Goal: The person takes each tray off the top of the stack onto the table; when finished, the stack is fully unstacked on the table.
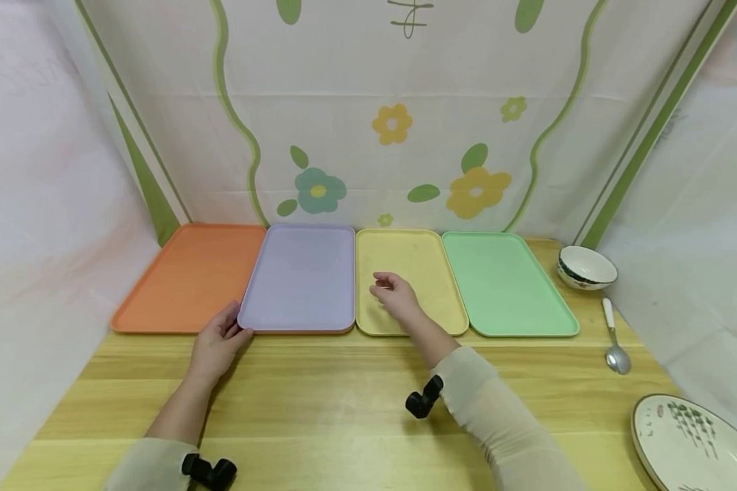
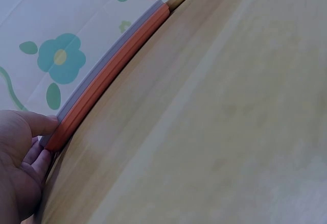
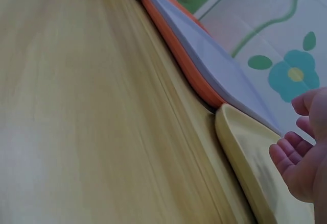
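Observation:
My left hand (image 1: pixel 215 344) is at the front left corner of the purple tray (image 1: pixel 301 279). In the left wrist view its thumb lies against the purple rim and its fingers curl in below. An orange edge (image 2: pixel 110 83) runs directly beneath the purple tray. To the left lies an orange tray (image 1: pixel 190 279), partly covered by that hand. Over the yellow tray (image 1: pixel 430 293) hangs my right hand (image 1: pixel 396 296), fingers loosely bent and holding nothing. Its fingertips point toward the purple tray, as the right wrist view (image 3: pixel 301 155) confirms for the hand.
A green tray (image 1: pixel 510 283) completes the row along the back of the wooden table (image 1: pixel 331 409). At the right are a bowl (image 1: pixel 586 267), a spoon (image 1: pixel 616 341) with a white handle, and an oval plate (image 1: pixel 700 443). A flowered curtain (image 1: pixel 356 123) stands behind the trays.

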`<state>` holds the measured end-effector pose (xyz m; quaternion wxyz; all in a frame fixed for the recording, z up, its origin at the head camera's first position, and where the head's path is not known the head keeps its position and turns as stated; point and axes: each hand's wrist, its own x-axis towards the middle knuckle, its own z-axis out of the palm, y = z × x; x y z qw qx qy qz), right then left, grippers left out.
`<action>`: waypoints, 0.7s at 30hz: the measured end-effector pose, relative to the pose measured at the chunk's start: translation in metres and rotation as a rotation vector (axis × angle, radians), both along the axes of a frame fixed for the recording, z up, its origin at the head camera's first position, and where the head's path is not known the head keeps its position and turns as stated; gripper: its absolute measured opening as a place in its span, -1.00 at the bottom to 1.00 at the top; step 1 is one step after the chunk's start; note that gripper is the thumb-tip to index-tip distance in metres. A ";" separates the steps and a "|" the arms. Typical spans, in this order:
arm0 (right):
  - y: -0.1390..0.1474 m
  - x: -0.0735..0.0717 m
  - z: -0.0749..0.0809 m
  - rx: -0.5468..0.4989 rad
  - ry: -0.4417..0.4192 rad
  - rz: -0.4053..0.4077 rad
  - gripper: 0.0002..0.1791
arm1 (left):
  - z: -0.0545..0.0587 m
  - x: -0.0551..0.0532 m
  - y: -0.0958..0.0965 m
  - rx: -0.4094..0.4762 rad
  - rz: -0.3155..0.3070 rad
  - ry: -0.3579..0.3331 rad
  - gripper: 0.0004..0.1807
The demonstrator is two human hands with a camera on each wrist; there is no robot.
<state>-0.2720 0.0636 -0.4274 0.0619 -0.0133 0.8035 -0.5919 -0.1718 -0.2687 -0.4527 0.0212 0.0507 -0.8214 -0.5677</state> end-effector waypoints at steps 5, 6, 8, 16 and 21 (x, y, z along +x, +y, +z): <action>-0.017 0.000 -0.005 0.026 -0.011 0.019 -0.55 | -0.001 -0.001 -0.001 0.012 -0.003 0.000 -0.21; -0.019 0.000 -0.006 0.033 -0.014 0.023 -0.56 | -0.002 -0.001 -0.001 0.011 -0.004 -0.001 -0.21; -0.023 0.000 -0.007 0.046 -0.026 0.029 -0.56 | -0.002 -0.001 -0.001 0.007 -0.005 -0.002 -0.21; -0.030 0.001 -0.010 0.113 -0.053 0.054 -0.55 | -0.001 -0.001 -0.001 -0.007 -0.006 0.002 -0.21; -0.032 0.000 -0.011 0.154 -0.063 0.058 -0.55 | -0.001 0.000 -0.001 -0.009 -0.006 0.007 -0.21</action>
